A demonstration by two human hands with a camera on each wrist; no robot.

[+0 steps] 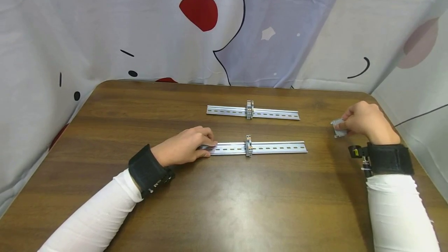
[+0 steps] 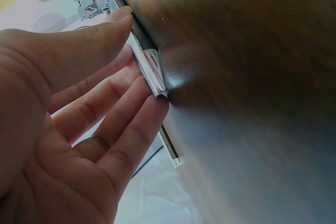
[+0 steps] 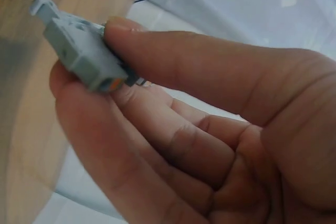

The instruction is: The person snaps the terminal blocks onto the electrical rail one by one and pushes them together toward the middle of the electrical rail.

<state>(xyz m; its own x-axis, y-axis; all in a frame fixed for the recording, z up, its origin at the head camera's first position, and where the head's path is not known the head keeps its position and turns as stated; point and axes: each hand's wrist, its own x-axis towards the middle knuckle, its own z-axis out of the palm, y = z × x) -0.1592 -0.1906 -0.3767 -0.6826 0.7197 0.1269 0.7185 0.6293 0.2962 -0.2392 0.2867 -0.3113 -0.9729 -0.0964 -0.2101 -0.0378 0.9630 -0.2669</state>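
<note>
My left hand (image 1: 187, 145) pinches the left end of the nearer DIN rail (image 1: 280, 147), a slotted silver metal strip lying on the table; its fingers hide that end. In the left wrist view, thumb and fingers lie on opposite sides of the rail (image 2: 148, 69). A narrow grey terminal block (image 1: 248, 146) sits upright across this rail near its middle. Off to the right, my right hand (image 1: 365, 121) holds another grey terminal block (image 1: 338, 127) over the table. The right wrist view shows that block (image 3: 84, 53) between thumb and index finger, with a small orange spot on it.
Behind the nearer rail lies a second, roughly parallel DIN rail (image 1: 227, 110), with grey terminal blocks (image 1: 250, 109) standing side by side on it. The brown wooden table (image 1: 227, 205) ends at a printed curtain (image 1: 105, 22) at the back and sides.
</note>
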